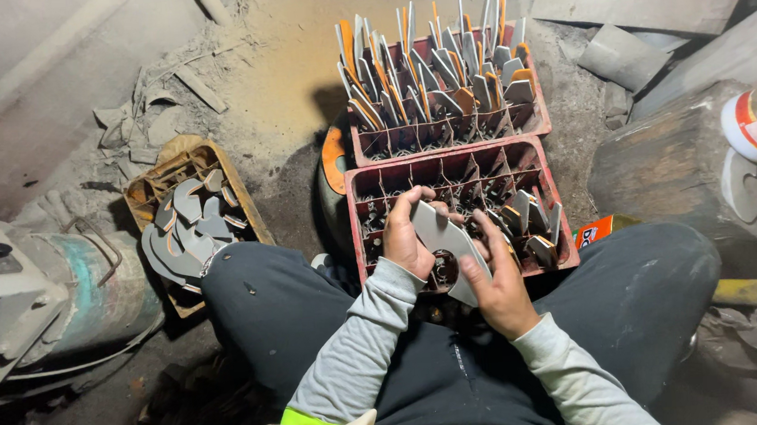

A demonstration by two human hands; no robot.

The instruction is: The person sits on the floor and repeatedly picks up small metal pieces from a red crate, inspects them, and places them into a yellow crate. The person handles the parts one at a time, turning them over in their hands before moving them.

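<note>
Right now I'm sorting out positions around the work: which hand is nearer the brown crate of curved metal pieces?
Left. The left hand grips the flat metal blade on the side facing the brown crate; the right hand holds its far, lower end.

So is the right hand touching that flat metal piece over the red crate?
Touching. The head view shows the right hand gripping the lower edge of the flat metal piece, with the left hand holding its other side.

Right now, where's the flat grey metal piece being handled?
In the head view, the flat grey metal piece sits centre frame, held between the left hand and right hand, over the near red crate.
</note>
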